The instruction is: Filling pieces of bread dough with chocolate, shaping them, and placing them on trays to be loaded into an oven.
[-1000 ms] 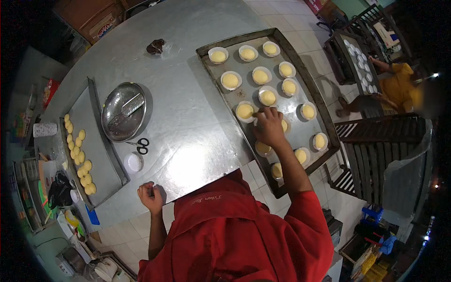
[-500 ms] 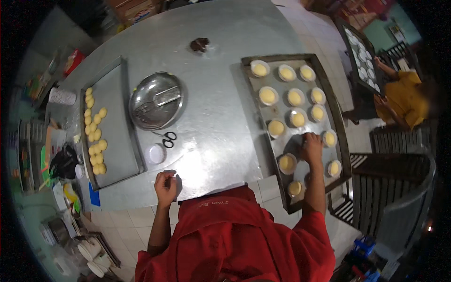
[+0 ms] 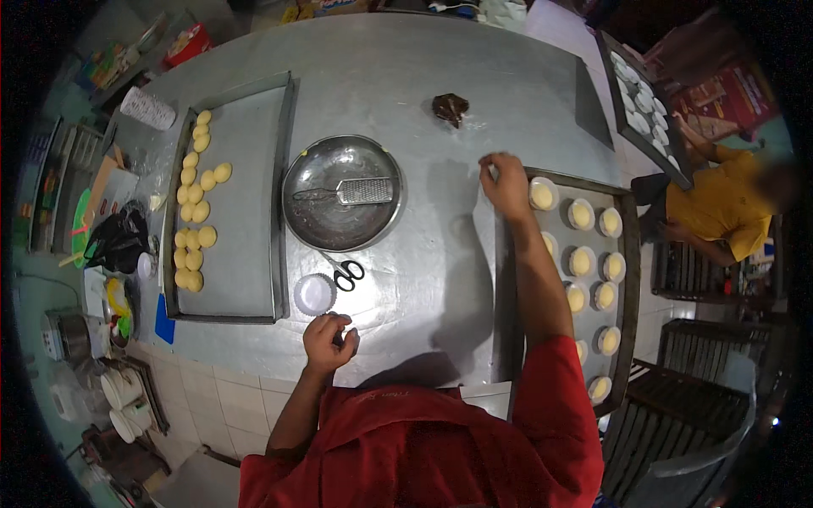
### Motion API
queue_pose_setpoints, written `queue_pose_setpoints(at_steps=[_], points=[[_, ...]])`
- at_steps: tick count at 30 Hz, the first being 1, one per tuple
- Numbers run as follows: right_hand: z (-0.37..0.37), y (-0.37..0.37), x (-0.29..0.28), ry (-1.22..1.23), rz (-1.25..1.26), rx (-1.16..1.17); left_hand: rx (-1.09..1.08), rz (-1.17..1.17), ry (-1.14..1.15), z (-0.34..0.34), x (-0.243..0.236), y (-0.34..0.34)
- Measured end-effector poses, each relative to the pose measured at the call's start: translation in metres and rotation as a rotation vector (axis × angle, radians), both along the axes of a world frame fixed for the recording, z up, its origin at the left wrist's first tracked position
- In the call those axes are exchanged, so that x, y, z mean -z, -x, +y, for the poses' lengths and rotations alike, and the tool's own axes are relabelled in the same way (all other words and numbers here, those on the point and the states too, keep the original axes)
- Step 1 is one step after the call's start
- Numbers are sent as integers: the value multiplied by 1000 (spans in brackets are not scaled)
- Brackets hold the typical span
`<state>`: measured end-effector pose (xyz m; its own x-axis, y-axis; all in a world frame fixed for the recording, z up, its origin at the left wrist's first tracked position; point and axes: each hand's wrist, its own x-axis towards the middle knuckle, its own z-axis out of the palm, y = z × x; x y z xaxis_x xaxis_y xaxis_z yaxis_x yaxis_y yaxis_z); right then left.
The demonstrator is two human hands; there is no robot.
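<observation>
My right hand [image 3: 506,188] is over the steel table beside the far left corner of a dark baking tray [image 3: 627,339]. Its fingers are bent and a little apart, with nothing visible in them. In that tray stand several white paper cups, each holding a yellow dough ball [image 3: 581,261]. My left hand [image 3: 329,344] is curled closed at the table's near edge; what it holds, if anything, is hidden. Just beyond it sit white paper cups [image 3: 315,294] and black-handled scissors [image 3: 348,275]. A clear plastic bag with dark brown filling [image 3: 450,109] lies farther off.
A steel bowl [image 3: 343,229] holds a flat grater [image 3: 364,191]. Left of it, a grey tray [image 3: 246,288] carries several bare dough balls [image 3: 194,212]. At the far right, a person in yellow [image 3: 716,199] holds a tray of white cups [image 3: 644,110]. A paper-cup stack [image 3: 148,107] lies far left.
My right hand has left the inside of the right tray and moved left and away, over the table. My left hand stays curled near the table edge. The whole view has shifted.
</observation>
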<state>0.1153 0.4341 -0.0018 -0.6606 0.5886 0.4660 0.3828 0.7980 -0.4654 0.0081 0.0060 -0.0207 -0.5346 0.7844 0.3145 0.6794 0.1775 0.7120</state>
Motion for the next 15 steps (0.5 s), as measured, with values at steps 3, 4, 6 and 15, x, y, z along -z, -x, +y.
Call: queue_pose_setpoints(at_steps=[3,4,6,15], points=[[34,47,0,-180,-131,-88,-5,26,7,-2,6,2],[44,61,-2,-168,-140,-109,-24,14,20,-2,6,2],[63,79,-8,-406,-304,-236,-9,-30,98,-2,1,3],[109,100,6,-515,-577,-397,-12,-13,157,-5,6,4]])
